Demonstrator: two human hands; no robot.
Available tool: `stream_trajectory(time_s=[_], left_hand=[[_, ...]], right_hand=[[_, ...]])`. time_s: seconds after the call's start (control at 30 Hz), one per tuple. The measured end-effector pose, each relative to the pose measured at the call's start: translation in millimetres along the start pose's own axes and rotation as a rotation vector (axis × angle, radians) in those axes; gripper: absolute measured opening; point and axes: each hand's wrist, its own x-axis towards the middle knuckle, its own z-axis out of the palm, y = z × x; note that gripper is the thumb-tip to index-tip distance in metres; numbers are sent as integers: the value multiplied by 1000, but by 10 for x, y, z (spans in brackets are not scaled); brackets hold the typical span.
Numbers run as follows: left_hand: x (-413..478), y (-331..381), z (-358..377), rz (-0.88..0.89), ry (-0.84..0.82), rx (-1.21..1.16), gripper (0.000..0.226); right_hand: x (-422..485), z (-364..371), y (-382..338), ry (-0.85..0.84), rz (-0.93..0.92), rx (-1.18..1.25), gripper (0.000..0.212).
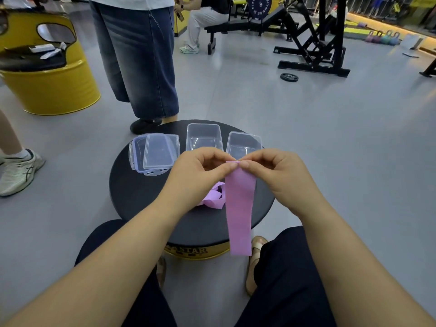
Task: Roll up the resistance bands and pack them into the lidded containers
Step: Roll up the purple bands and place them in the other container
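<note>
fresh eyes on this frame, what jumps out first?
The pink band, pinched at its top edge by the left hand and right hand, hangs past the round black table's front edge. Behind sit two open clear containers, lids stacked to their left; a second band lies crumpled on the table.

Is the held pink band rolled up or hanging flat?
Hanging flat. The left hand and right hand pinch the pink band at its top; the rest hangs straight.

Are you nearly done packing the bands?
No. Done: the lids are off and both boxes sit open, empty. In hand: left hand and right hand pinch the top of one pink band. Left: rolling it, the loose band on the table, packing, closing.
</note>
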Motion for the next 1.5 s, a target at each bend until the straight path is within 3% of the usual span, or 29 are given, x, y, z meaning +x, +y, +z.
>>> stream_trajectory(time_s=[0.3,0.43,0.53,0.67,0.8,0.93,1.03,1.13,1.5], left_hand=[[-29,-23,103,-7,38,17,6],[-42,-45,149,-25,173,12,8],[-101,-51,237,-17,192,-5,9],[-187,-80,319,33,67,42,18],[-209,-120,257,29,14,19,22],[-152,-151,151,-52,147,-13,15],[-83,-98,77,-96,40,-59,20],[-43,-23,41,-108,-59,-110,7],[-1,79,-25,-35,-113,-110,9]], right_hand=[[-52,-22,93,163,-27,-139,8],[-137,77,134,285,75,100,4],[-203,214,144,188,189,266,13],[-223,284,177,173,237,355,33],[-216,214,211,171,235,323,9],[-191,128,186,116,193,219,12],[-145,46,122,33,181,184,12],[-102,-6,48,-27,140,114,12],[-61,-58,-43,39,69,164,9]])
